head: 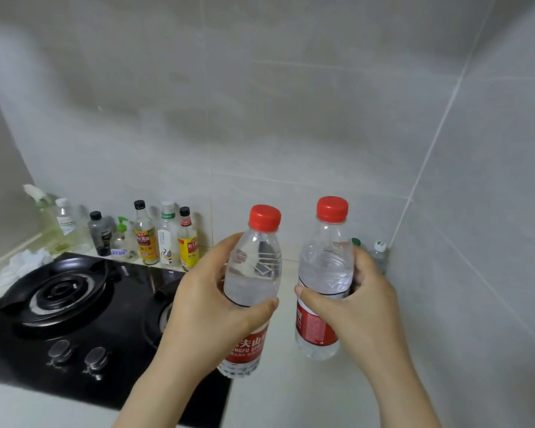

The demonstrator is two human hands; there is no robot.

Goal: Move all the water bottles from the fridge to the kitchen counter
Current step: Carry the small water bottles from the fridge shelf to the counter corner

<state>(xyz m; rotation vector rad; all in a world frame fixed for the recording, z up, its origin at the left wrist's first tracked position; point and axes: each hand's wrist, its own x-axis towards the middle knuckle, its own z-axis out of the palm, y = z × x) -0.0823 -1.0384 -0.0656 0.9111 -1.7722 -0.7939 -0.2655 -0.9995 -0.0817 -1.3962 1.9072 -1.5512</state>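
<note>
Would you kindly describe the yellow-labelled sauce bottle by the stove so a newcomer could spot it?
Find the black gas hob, then the row of condiment bottles along the tiled wall behind it. The yellow-labelled bottle stands at that row's right end; unlike its neighbours, it has a red neck band under a black cap.

The water bottle (248,291) in the left hand (210,307) reads "NGFU SP" on its red label, the rest hidden or blurred.

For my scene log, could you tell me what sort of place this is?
Most likely a home kitchen: a black gas hob set into a pale counter, condiment bottles lined along the tiled wall.
</note>
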